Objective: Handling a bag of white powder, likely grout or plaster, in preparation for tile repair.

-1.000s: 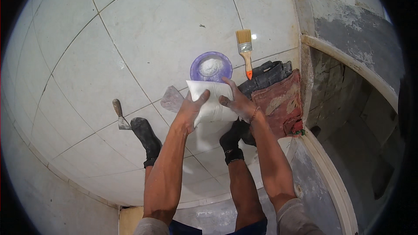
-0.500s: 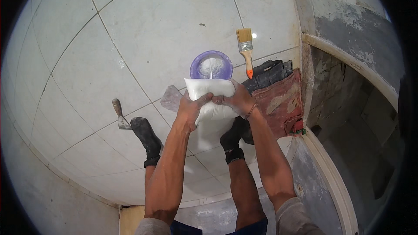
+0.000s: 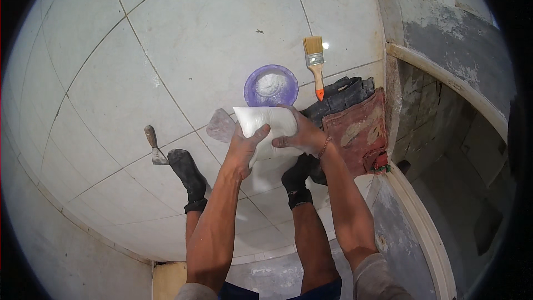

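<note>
Between my two hands I hold a plump white bag of powder [image 3: 269,119], just on the near side of a purple bowl [image 3: 251,95]. White powder [image 3: 270,84] lies heaped in the bowl. My left hand [image 3: 247,143] grips the bag's left side, thumb on top. My right hand [image 3: 304,133] wraps round its right side, with the thumb pressed on the top face. The fingers under the bag are hidden. A crumpled pale plastic piece [image 3: 221,126] lies on the floor beside my left hand.
A flat paintbrush [image 3: 313,66] lies right of the bowl. Dark folded cloth [image 3: 341,97] and a worn red cloth [image 3: 358,133] are at the right, near a raised door sill [image 3: 413,200]. A putty knife [image 3: 154,145] rests on the tiles [image 3: 183,39] beside my left foot [image 3: 187,175].
The thin stream of powder falling from the bag into the bowl has stopped. The bag has come slightly nearer to me, and my thumbs have moved apart on it.
</note>
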`<state>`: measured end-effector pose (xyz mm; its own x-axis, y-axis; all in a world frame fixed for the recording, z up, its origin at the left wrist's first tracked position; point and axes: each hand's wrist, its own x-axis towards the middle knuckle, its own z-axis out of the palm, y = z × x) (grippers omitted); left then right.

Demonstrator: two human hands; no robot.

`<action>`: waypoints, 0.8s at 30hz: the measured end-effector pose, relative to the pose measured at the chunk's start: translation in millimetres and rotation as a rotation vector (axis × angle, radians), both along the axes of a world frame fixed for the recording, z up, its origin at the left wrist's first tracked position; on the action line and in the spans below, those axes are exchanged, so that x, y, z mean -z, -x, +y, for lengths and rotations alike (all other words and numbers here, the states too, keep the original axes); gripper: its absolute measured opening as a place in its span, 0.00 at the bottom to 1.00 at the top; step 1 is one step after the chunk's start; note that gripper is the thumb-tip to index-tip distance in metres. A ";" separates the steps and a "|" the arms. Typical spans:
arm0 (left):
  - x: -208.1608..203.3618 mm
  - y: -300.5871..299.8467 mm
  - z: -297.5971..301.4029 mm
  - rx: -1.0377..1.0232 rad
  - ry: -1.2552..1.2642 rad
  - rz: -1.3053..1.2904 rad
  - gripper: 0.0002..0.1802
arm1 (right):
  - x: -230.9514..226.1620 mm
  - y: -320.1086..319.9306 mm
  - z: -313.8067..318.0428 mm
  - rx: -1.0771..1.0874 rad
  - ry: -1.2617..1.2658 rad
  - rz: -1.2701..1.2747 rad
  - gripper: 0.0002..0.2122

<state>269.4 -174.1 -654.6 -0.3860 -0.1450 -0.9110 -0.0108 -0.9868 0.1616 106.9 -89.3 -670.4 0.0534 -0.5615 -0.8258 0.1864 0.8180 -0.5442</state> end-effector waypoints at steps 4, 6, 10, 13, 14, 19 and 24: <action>-2.7 0.8 1.0 -0.013 0.058 -0.058 0.26 | -7.1 -2.1 -1.0 0.049 -0.019 0.204 0.37; -2.2 -3.5 -0.1 0.016 0.049 -0.060 0.26 | -12.6 1.3 -3.2 0.060 -0.079 0.259 0.37; 3.4 -7.4 -10.7 -0.001 -0.092 0.104 0.26 | -24.3 18.8 -9.6 0.010 -0.006 0.180 0.31; 9.3 1.1 -11.3 -0.115 -0.278 0.146 0.28 | -27.3 18.0 -8.4 0.020 0.017 0.152 0.27; 10.7 3.6 -9.4 -0.038 -0.205 0.023 0.27 | -28.3 16.8 -8.0 0.037 0.054 0.171 0.26; 14.8 2.8 -0.7 0.007 -0.066 -0.133 0.23 | -22.5 9.9 -16.6 0.122 -0.151 0.222 0.20; 17.8 10.5 0.3 0.071 0.088 -0.146 0.18 | -13.9 13.6 -6.0 0.272 -0.075 0.111 0.21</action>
<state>258.9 -173.8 -672.5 -0.2632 -0.2032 -0.9431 -0.1098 -0.9649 0.2385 93.3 -95.3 -656.6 -0.1833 -0.4803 -0.8577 0.3471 0.7847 -0.5136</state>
